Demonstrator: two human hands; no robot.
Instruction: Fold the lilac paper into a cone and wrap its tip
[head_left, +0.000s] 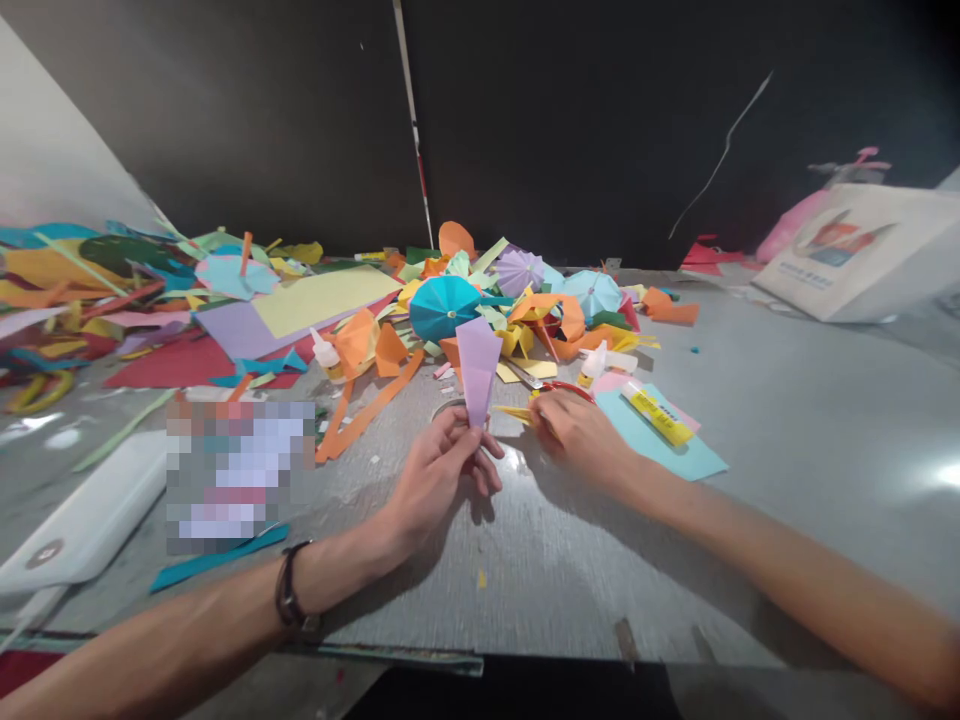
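My left hand [442,468] pinches the narrow end of a folded lilac paper fan [477,366], held upright over the grey table [787,420]. My right hand [574,425] is closed beside it, fingers curled around the red handles of scissors [551,385] with a yellow paper strip [514,411] at its fingertips. A yellow glue stick [660,415] lies on a light blue sheet [667,448] just right of my right hand.
Paper umbrellas in teal [444,305], lilac [519,270] and light blue [592,292] sit among a heap of coloured scraps and orange strips [367,405]. A white power bank [82,520] lies at left, a white box [862,250] at far right.
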